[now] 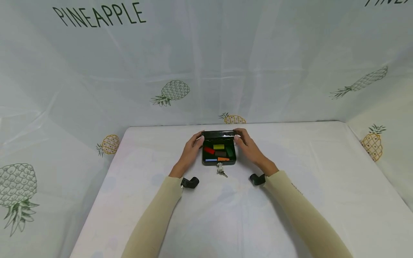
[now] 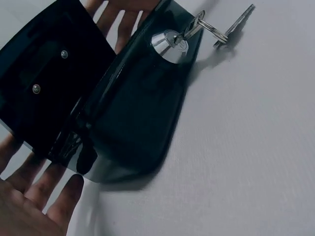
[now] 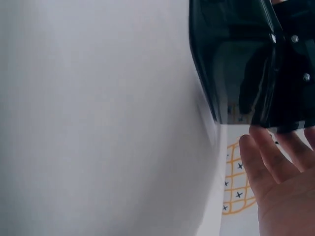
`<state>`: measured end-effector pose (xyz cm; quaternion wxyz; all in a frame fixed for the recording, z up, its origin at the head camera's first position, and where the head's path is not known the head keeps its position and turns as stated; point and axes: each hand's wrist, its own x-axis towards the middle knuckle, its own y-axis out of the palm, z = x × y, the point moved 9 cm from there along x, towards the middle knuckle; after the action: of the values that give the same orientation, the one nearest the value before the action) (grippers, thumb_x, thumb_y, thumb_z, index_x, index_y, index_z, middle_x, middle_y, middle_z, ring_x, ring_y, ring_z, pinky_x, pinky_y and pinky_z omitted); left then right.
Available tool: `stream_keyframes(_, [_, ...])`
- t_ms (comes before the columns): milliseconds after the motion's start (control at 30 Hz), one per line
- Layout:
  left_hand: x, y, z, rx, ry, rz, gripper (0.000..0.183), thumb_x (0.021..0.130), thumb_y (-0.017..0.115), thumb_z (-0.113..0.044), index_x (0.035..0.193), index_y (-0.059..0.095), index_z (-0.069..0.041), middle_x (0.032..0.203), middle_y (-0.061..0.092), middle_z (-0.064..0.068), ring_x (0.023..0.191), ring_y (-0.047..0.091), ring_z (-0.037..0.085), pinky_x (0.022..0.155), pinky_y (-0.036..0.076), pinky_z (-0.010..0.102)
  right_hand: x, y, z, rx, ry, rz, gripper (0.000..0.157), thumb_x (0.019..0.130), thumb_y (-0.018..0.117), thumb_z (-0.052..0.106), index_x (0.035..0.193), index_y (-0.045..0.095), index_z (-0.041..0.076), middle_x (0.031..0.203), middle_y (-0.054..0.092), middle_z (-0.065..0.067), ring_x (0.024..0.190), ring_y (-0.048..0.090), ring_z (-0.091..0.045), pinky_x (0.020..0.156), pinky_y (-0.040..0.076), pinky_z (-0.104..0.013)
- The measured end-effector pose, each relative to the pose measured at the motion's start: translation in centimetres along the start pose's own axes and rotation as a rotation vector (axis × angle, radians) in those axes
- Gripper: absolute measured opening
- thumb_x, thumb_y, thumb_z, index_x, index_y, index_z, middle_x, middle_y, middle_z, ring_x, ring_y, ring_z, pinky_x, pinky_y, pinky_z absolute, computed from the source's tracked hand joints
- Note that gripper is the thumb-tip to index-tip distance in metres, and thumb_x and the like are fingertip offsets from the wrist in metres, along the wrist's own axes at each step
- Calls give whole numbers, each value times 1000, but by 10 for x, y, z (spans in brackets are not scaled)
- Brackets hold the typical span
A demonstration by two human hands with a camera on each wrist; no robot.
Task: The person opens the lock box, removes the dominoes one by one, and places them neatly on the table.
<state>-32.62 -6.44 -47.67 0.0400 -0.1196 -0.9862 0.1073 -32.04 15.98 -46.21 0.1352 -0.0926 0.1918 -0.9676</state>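
Note:
A small dark glossy lockbox point(image 1: 219, 163) stands with its lid point(image 1: 218, 134) raised at the back. Inside lie several small coloured pieces, among them a yellow one point(image 1: 218, 147), a red one point(image 1: 209, 150) and an orange one point(image 1: 223, 159). A key sits in the silver lock point(image 2: 170, 45) on the front, and a second key point(image 2: 238, 24) hangs from its ring. My left hand point(image 1: 190, 150) holds the lid's left edge, thumb in front and fingers behind. At the lid's right edge my right hand point(image 1: 250, 147) grips the same way; its fingertips show under the edge in the right wrist view.
The box rests on a white-covered table point(image 1: 129, 200), close to the back edge. Behind it hangs a pale curtain point(image 1: 258, 71) printed with pineapples. Each forearm wears a dark wrist camera point(image 1: 190, 182) near the cuff.

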Motion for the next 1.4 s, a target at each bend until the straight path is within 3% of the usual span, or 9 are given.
stream_keyframes(233, [-1, -2, 0, 43, -85, -26, 68, 112, 42, -55, 166, 37, -13, 167, 40, 11, 147, 48, 33, 129, 33, 50, -2, 4, 2, 8, 19, -34, 50, 118, 28, 32, 158, 30, 1, 155, 44, -28, 137, 51, -47, 119, 44, -63])
stream_keyframes(433, [0, 0, -2, 11, -76, -14, 68, 114, 36, -52, 167, 33, -10, 170, 37, 10, 153, 40, 29, 128, 37, 46, 2, 6, 2, 35, 39, -61, 50, 119, 26, 32, 159, 29, 2, 153, 46, -27, 137, 52, -48, 118, 45, -62])
stream_keyframes(833, [2, 2, 8, -80, -102, -38, 61, 116, 38, -43, 167, 30, -11, 166, 40, 16, 148, 45, 34, 127, 38, 50, 4, 9, -2, 1, 106, -32, 63, 115, 46, 36, 166, 21, 10, 169, 29, -21, 145, 45, -45, 123, 37, -66])
stream_keyframes(1067, [1, 7, 11, -123, -105, -5, 67, 113, 48, -39, 169, 24, -9, 174, 27, 10, 161, 26, 26, 133, 25, 46, 4, 12, -5, 1, 96, -20, 73, 110, 59, 26, 168, 16, 12, 170, 28, -24, 143, 47, -49, 117, 44, -66])
stream_keyframes(1400, [0, 12, 12, -122, -97, 39, 75, 109, 59, -22, 172, 18, -18, 177, 16, 6, 159, 28, 34, 132, 27, 51, 9, 14, -9, -31, 99, -14, 81, 107, 64, 22, 169, 14, 11, 170, 26, -23, 143, 46, -48, 121, 42, -62])
